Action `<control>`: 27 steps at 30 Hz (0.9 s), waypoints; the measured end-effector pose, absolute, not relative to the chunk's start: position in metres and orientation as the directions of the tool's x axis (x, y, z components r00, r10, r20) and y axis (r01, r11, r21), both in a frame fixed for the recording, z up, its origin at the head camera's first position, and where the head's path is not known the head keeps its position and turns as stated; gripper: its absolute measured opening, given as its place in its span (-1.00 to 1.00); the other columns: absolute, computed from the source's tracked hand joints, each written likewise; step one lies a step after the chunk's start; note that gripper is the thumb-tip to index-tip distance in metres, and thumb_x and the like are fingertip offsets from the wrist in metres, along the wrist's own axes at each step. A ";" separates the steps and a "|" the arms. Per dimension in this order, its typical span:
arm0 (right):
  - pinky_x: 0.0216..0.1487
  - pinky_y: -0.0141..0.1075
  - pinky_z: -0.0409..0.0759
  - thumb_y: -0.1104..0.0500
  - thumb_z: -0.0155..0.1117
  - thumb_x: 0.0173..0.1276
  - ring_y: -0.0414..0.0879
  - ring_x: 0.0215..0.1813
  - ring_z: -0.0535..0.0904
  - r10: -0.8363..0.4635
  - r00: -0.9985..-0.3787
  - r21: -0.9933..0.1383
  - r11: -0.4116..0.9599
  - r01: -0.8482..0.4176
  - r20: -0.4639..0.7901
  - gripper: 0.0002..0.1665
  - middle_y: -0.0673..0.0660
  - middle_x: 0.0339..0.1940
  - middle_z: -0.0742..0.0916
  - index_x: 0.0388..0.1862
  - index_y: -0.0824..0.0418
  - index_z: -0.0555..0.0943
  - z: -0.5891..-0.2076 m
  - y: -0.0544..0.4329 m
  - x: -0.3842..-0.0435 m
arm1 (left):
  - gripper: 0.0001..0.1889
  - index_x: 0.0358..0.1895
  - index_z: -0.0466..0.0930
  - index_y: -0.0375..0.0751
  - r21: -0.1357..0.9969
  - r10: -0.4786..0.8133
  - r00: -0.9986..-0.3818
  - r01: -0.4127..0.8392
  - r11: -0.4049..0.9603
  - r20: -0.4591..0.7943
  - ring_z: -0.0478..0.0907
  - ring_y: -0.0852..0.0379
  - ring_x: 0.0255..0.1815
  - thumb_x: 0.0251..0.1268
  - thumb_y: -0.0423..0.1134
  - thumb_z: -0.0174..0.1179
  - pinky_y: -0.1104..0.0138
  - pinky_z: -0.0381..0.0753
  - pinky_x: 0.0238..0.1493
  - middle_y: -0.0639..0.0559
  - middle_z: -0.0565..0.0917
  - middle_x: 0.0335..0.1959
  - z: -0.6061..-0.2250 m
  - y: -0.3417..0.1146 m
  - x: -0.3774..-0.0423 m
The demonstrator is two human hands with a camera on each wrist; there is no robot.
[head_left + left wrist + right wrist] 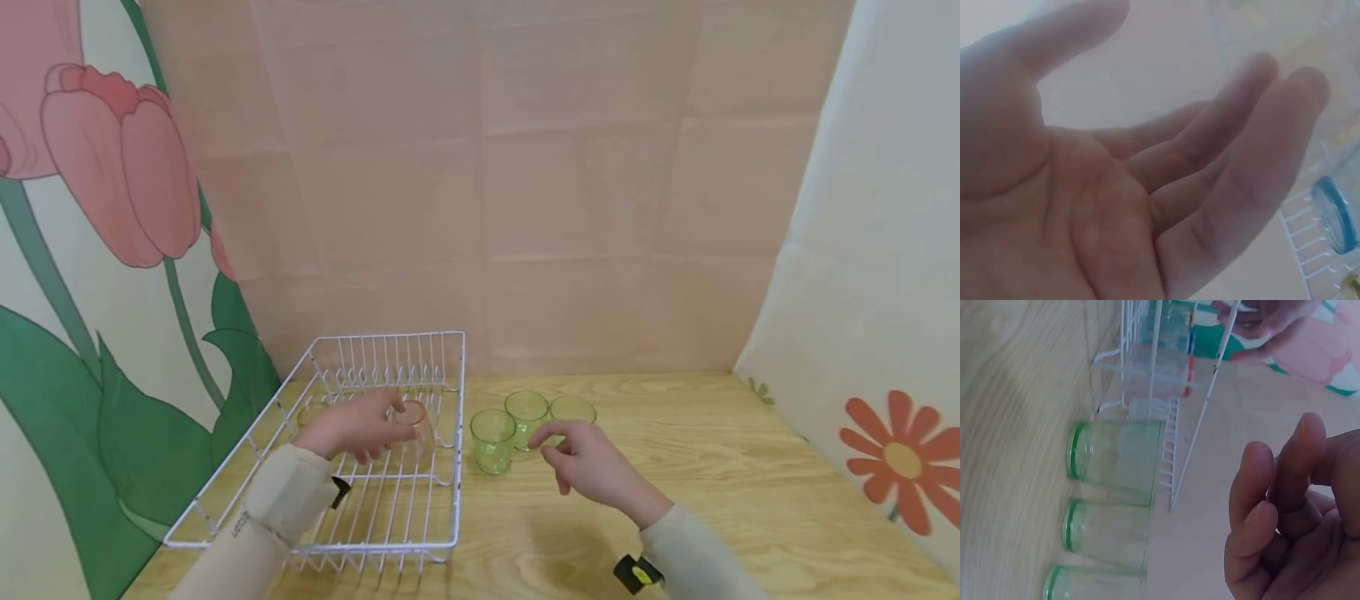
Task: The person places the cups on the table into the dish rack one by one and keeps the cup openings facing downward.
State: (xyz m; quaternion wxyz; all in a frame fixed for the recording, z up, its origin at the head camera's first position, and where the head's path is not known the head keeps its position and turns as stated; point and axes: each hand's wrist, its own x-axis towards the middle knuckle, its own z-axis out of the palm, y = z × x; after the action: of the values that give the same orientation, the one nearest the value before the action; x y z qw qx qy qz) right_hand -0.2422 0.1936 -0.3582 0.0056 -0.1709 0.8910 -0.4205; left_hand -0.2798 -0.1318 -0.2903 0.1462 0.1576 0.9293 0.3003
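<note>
Left hand (356,425) over the white wire dish rack (375,548), fingers wide and empty, by a round, clear, pink-rimmed cup (425,442), likely stood inside against tipping. Right of the rack, empty right hand (600,468), fingers loosely bent, near three round, clear green cups (492,448), maybe bunched for easy reach. Under the rack, yellow wood-look table (712,467); behind it, creased pinkish cloth (585,200).

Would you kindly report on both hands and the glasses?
Left hand empty, above rack. Right hand empty, near three green glasses. Rack's side rail between hands.
</note>
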 end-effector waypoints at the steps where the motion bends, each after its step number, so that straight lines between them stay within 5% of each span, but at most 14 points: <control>1: -0.75 -0.46 0.16 0.32 0.05 0.44 -0.14 -0.77 0.43 -0.286 -0.947 -0.744 0.600 -0.294 0.144 -0.72 0.01 -0.82 0.56 -0.02 0.17 0.66 -0.358 0.195 -0.243 | -0.46 0.22 0.45 -0.29 0.604 0.398 -0.902 0.223 0.765 -0.170 0.53 0.04 -0.49 0.38 0.04 0.23 0.24 0.59 -0.51 -0.08 0.62 -0.35 -0.288 -0.131 -0.275; 7: -0.71 -0.37 0.28 0.33 0.06 0.36 -0.09 -0.68 0.53 -0.146 -0.971 -0.710 0.663 -0.238 0.189 -0.68 0.02 -0.74 0.63 0.02 0.20 0.63 -0.361 0.204 -0.254 | -0.48 0.25 0.43 -0.32 0.629 0.513 -0.852 0.344 0.697 -0.103 0.40 0.16 -0.62 0.37 -0.08 0.25 0.34 0.43 -0.59 0.02 0.56 -0.51 -0.286 -0.130 -0.251; 14: -0.58 -0.26 0.47 0.19 0.16 0.38 -0.14 -0.59 0.52 -0.066 -0.965 -0.611 0.763 -0.212 0.252 -0.66 0.08 -0.44 0.70 0.09 0.26 0.59 -0.374 0.226 -0.277 | -0.53 0.23 0.33 -0.14 0.683 0.574 -0.818 0.397 0.613 -0.040 0.57 0.08 -0.39 0.41 -0.04 0.24 0.23 0.58 -0.44 -0.12 0.53 0.16 -0.291 -0.128 -0.237; 16: -0.58 -0.24 0.45 0.14 0.19 0.37 -0.12 -0.60 0.49 -0.027 -0.967 -0.587 0.790 -0.176 0.254 -0.59 0.10 -0.39 0.70 0.14 0.28 0.57 -0.378 0.234 -0.283 | -0.50 0.25 0.29 -0.13 0.688 0.573 -0.819 0.397 0.607 -0.033 0.58 0.06 -0.39 0.41 -0.02 0.24 0.23 0.59 -0.46 -0.12 0.53 0.17 -0.292 -0.127 -0.236; 20: -0.53 -0.22 0.49 0.02 0.17 0.42 -0.07 -0.47 0.57 0.030 -0.976 -0.554 0.827 -0.096 0.215 -0.39 0.17 -0.28 0.72 0.32 0.35 0.41 -0.386 0.249 -0.295 | -0.46 0.28 0.36 -0.19 0.678 0.571 -0.821 0.407 0.612 -0.024 0.55 0.08 -0.47 0.39 -0.01 0.26 0.25 0.56 -0.53 -0.07 0.64 -0.09 -0.294 -0.125 -0.233; 24: -0.32 -0.04 0.62 -0.09 0.09 0.50 0.12 -0.16 0.68 0.038 -0.988 -0.548 0.835 -0.049 0.147 -0.23 0.36 -0.07 0.71 0.42 0.43 0.25 -0.394 0.259 -0.303 | -0.60 0.09 0.53 -0.28 0.669 0.592 -0.806 0.433 0.604 -0.014 0.51 0.14 -0.53 0.40 -0.05 0.25 0.29 0.52 -0.55 0.02 0.63 -0.46 -0.299 -0.124 -0.233; 27: -0.20 0.05 0.64 -0.13 0.03 0.54 0.16 -0.11 0.68 0.029 -0.995 -0.576 0.817 -0.032 0.097 -0.19 0.43 0.01 0.68 0.44 0.47 0.19 -0.399 0.263 -0.308 | -0.61 0.07 0.55 -0.29 0.668 0.593 -0.805 0.436 0.604 -0.011 0.51 0.13 -0.54 0.40 -0.05 0.25 0.30 0.51 -0.56 0.06 0.61 -0.48 -0.301 -0.124 -0.233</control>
State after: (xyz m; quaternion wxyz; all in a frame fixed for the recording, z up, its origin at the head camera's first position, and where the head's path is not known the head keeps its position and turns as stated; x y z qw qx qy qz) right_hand -0.3075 0.2630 -0.3990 -0.0505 -0.0009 0.9518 -0.3025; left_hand -0.2334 -0.1242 -0.3012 0.1165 0.2897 0.8879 0.3379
